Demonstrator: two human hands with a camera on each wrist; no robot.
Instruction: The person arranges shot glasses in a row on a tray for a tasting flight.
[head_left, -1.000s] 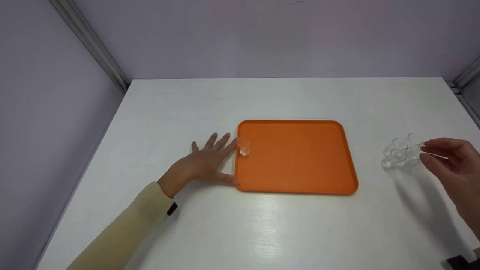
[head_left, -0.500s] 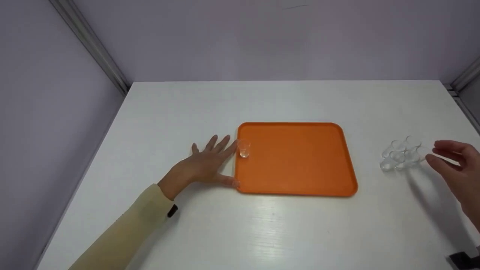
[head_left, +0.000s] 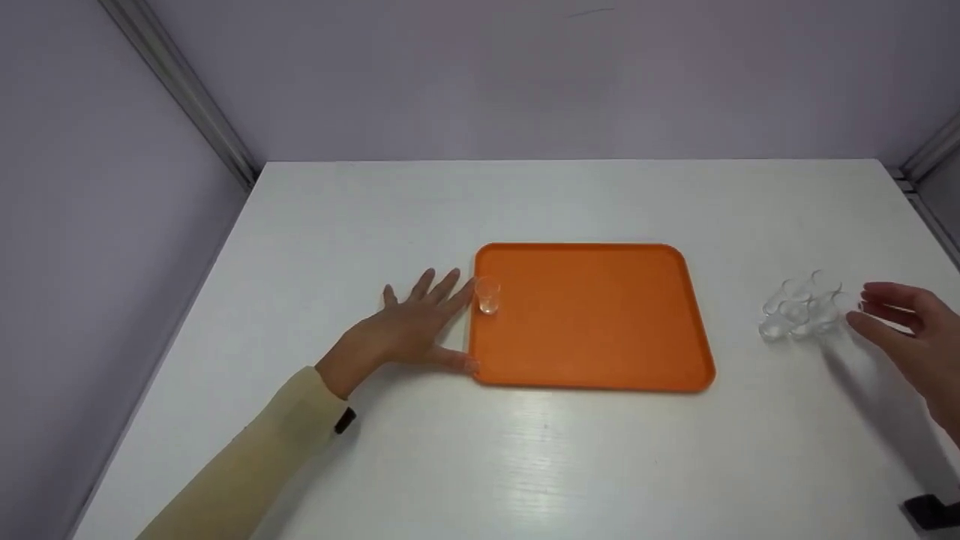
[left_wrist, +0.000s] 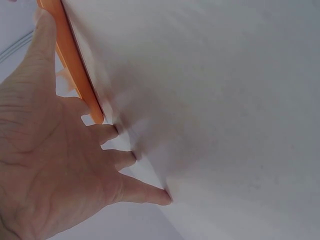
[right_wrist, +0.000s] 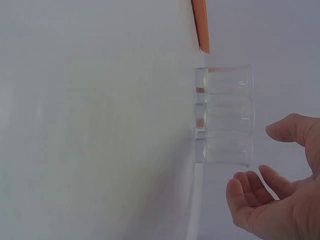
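Observation:
An orange tray point(head_left: 600, 330) lies in the middle of the white table, with one small clear glass point(head_left: 488, 295) standing inside its left edge. My left hand point(head_left: 416, 324) lies flat on the table against the tray's left rim point(left_wrist: 75, 65), fingers spread, thumb at the near corner. A cluster of several small clear glasses point(head_left: 802, 306) stands to the right of the tray; the right wrist view shows them in a row point(right_wrist: 223, 120). My right hand point(head_left: 904, 326) hovers just right of the cluster, fingers relaxed, holding nothing.
The white table point(head_left: 525, 202) is enclosed by pale purple walls at the back and left, with metal corner posts point(head_left: 180, 90). A dark object point(head_left: 930, 511) sits at the near right edge.
My right hand has drawn back slightly right of the glass cluster and its fingers have loosened. The left hand, tray and glass have not moved.

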